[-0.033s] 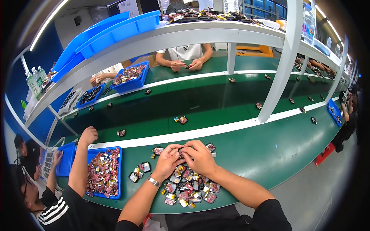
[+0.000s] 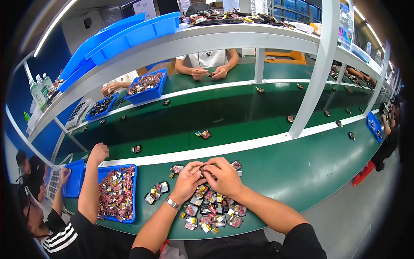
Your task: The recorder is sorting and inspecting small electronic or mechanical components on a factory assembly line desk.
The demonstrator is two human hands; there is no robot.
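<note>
Here, in the head view, the left hand (image 2: 186, 179) and right hand (image 2: 224, 176) meet fingertip to fingertip, pinching one small dark electronic part (image 2: 202, 169) between them. It sits just above the pile of small parts (image 2: 211, 210) on the green workbench (image 2: 302, 172), near a blue bin (image 2: 115, 192) where a co-worker's arm (image 2: 91, 181) reaches

A green workbench (image 2: 302, 172) curves across the view, with a white strip (image 2: 241, 146) dividing it from a darker green belt (image 2: 194, 116). On it, at six o'clock, lies a heap of small parts (image 2: 211, 209). A blue tray (image 2: 131, 192) of similar parts sits at eight o'clock. Stray single pieces (image 2: 204, 134) dot the belt toward twelve o'clock.
</note>
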